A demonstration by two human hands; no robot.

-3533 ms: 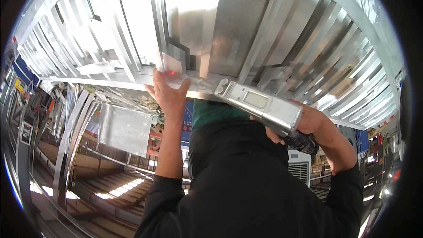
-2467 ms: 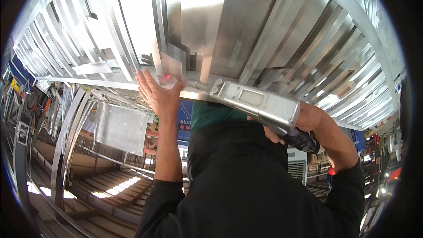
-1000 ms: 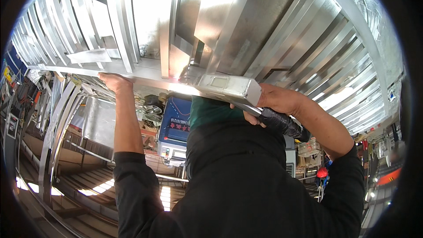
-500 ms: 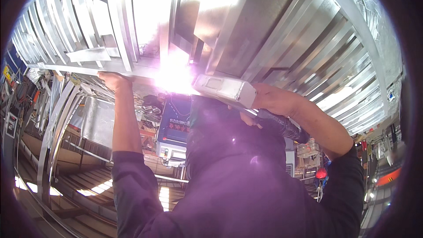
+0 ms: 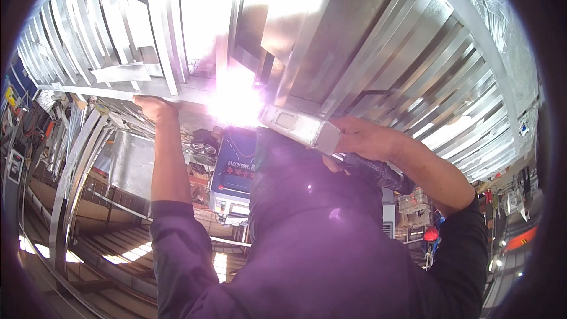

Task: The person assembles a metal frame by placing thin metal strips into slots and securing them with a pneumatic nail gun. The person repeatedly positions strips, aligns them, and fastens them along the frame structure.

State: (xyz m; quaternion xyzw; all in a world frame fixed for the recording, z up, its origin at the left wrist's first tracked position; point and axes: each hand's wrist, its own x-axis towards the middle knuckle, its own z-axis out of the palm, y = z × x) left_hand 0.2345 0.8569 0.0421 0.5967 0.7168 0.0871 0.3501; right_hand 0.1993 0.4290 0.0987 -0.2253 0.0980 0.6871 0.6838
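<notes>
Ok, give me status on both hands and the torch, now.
Left hand flat against the steel bar overhead. Right hand shut on the welding torch, bright arc at its tip. Hooded head blocks the view beneath the torch.

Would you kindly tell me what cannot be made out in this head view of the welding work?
- The joint and tool tip: washed out by the white glare.
- Left hand: fingers hidden against the metal bar.
- Right hand: its grip on the dark handle is partly covered.
- Far shelves: too small and bent at the rim.
</notes>
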